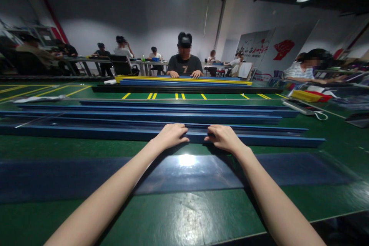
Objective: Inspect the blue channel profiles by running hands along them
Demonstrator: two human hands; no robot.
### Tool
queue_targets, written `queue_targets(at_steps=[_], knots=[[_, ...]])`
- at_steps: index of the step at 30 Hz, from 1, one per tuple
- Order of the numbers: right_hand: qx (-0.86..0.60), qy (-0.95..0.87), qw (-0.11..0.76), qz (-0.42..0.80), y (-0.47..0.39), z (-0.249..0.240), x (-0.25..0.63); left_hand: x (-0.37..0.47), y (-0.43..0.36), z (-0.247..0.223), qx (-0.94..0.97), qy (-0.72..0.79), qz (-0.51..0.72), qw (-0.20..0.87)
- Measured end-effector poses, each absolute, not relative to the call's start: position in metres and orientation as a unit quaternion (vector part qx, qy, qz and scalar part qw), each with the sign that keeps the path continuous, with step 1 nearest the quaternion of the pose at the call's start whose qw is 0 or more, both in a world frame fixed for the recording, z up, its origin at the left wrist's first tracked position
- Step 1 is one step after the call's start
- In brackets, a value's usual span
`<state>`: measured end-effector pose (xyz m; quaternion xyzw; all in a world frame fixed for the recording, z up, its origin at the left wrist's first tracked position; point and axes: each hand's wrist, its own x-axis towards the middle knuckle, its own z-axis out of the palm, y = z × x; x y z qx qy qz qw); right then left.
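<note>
1. Worktop (184, 215): green, glossy; its near edge shows at lower right.
2. Translucent strip (207, 173): lies flat across the worktop, beneath the forearms.
3. Left hand (173, 135) and right hand (224, 137): set apart, fingers curled, both gripping the near wall of the nearest blue channel (276, 142).
4. Nearest blue channel: lies crosswise on the worktop, beyond the translucent strip.
5. Farther blue channels (184, 118): lie roughly parallel, just behind.
6. Black strip (184, 89): lies beyond yellow floor-style line markings (177, 96).
7. Co-worker (184, 63): sits opposite, behind yellow and blue strips (121, 79).
</note>
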<state>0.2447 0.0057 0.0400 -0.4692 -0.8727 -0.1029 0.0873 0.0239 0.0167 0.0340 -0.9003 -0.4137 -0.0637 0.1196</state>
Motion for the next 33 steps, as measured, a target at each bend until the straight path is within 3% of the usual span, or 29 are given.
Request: queue_targets(at_steps=[15,33], knots=[[-0.519,-0.847,0.042,-0.106,0.003,0.049,0.262,0.025,0.017,0.031,-0.915,-0.377,-0.085,0.116],[-0.523,-0.843,0.052,-0.115,0.003,0.047,0.26,0.025,0.017,0.031,-0.918,-0.372,-0.089,0.102]])
